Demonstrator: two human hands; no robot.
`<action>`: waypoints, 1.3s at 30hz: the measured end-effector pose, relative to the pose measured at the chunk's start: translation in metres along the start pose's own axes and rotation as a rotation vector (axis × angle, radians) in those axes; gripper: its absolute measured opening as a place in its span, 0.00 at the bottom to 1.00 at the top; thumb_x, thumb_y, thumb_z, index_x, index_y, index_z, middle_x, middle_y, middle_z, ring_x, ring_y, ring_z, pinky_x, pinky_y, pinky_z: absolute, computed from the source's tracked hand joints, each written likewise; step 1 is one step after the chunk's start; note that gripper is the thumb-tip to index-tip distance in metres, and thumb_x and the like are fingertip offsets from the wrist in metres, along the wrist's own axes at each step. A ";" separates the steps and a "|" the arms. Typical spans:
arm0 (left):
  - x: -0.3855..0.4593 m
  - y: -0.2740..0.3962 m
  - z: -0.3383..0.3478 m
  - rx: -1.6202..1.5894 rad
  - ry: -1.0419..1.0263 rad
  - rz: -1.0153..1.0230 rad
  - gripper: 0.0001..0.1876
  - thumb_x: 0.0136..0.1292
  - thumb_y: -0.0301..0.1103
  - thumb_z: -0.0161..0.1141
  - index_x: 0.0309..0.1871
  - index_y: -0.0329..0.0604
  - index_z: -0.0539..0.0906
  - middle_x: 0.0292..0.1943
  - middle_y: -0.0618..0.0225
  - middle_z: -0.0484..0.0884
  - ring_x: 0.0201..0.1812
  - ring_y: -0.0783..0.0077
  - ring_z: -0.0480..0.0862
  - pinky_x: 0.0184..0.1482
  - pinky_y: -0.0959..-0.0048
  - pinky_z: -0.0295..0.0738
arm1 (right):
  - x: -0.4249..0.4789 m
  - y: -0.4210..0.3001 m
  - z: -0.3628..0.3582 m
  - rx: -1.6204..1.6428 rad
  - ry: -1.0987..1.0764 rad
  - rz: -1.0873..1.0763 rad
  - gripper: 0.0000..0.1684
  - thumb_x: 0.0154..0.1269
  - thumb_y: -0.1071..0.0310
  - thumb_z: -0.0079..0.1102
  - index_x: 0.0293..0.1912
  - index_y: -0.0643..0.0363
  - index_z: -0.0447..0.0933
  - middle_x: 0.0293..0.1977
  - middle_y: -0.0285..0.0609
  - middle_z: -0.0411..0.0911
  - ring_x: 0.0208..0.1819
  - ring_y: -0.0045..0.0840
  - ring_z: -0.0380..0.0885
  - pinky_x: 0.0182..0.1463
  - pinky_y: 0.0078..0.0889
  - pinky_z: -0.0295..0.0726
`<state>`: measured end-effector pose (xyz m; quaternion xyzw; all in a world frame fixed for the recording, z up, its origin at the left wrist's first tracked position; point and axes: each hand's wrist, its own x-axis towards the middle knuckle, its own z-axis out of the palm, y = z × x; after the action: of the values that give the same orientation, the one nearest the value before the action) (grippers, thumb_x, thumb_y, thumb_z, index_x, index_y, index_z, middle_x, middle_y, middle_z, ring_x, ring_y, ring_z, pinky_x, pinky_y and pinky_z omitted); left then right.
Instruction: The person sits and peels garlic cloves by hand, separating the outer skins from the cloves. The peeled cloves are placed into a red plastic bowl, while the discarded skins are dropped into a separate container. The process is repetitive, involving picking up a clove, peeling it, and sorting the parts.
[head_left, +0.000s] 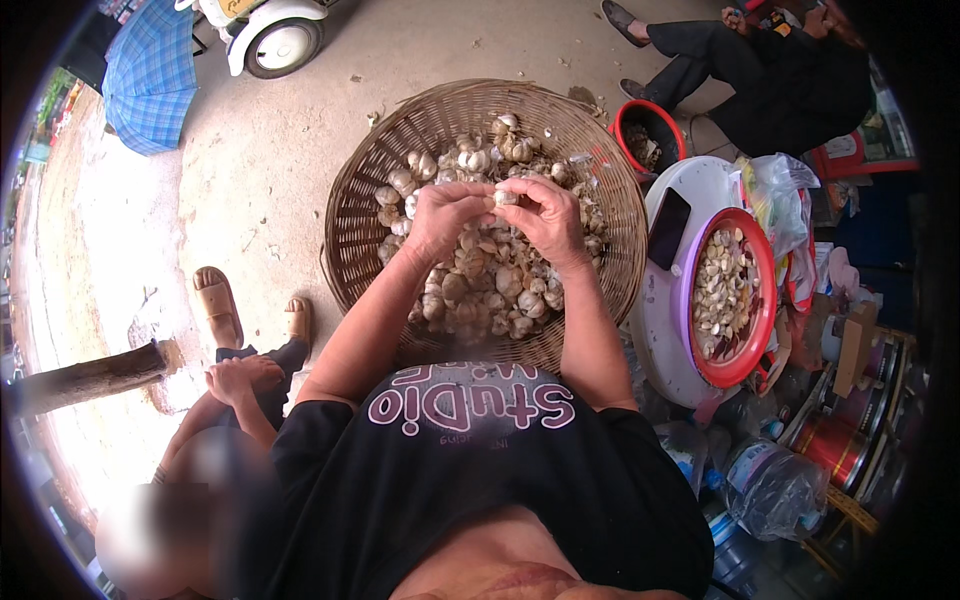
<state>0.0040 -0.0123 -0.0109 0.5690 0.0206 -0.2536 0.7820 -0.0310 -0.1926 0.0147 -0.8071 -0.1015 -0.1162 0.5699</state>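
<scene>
A small piece of garlic (506, 198) is pinched between the fingertips of both hands, above a round wicker basket (356, 176). My left hand (444, 217) has thumb and forefinger at its left side. From the other side, my right hand (551, 217) grips the same piece with thumb and fingers. Below them, whole garlic bulbs (510, 281) and loose skins fill much of the basket. My wrists and hands cover part of the heap.
Right of the basket, a red-rimmed basin (765, 300) of separated cloves (720, 281) and a phone (670, 229) rest on a white round surface (652, 330). A red bucket (679, 127) stands behind. Water bottles (776, 487) crowd the lower right. People sit at left (247, 382) and upper right (697, 67).
</scene>
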 end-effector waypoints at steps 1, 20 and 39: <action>0.000 0.000 0.000 0.000 -0.003 -0.005 0.12 0.61 0.21 0.61 0.48 0.26 0.83 0.38 0.57 0.86 0.36 0.70 0.86 0.41 0.75 0.83 | 0.000 0.002 -0.001 0.016 -0.015 0.010 0.15 0.52 0.71 0.72 0.42 0.62 0.83 0.38 0.43 0.83 0.39 0.24 0.83 0.43 0.25 0.83; 0.002 -0.001 -0.003 -0.024 -0.108 -0.046 0.12 0.62 0.23 0.61 0.49 0.30 0.83 0.36 0.61 0.86 0.31 0.75 0.84 0.37 0.78 0.81 | 0.000 -0.004 -0.011 0.527 -0.109 0.399 0.10 0.60 0.71 0.68 0.41 0.62 0.81 0.31 0.36 0.82 0.29 0.17 0.80 0.32 0.19 0.80; 0.000 -0.002 0.006 -0.015 0.013 0.071 0.06 0.65 0.25 0.63 0.42 0.34 0.84 0.35 0.68 0.85 0.33 0.81 0.80 0.35 0.82 0.75 | -0.001 0.007 -0.001 0.587 -0.126 0.392 0.11 0.62 0.71 0.66 0.44 0.63 0.78 0.35 0.42 0.83 0.33 0.22 0.84 0.36 0.24 0.86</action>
<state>0.0020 -0.0179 -0.0108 0.5652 0.0074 -0.2220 0.7945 -0.0302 -0.1959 0.0087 -0.6189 -0.0088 0.0796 0.7814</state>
